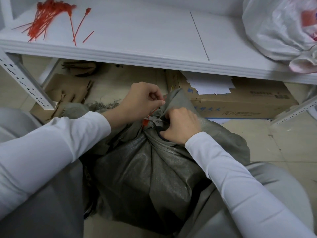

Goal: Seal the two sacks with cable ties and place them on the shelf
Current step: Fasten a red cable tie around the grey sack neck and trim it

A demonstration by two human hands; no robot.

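Observation:
A grey woven sack [147, 170] stands on the floor between my knees, its mouth gathered into a neck. A red cable tie [148, 117] loops round that neck. My left hand [139, 98] pinches the tie's thin tail and holds it up to the left of the neck. My right hand [180, 125] grips the bunched neck of the sack from the right. A second grey sack [75, 108] with a frayed edge lies behind my left arm, mostly hidden. A bundle of spare red cable ties [44, 18] lies at the left on the white shelf [137, 31].
A white plastic bag [281, 26] sits on the shelf at the right. Under the shelf lie a cardboard box [243, 102] with white papers and flattened cardboard [66, 90]. Perforated white shelf posts [25, 81] stand at the left and right.

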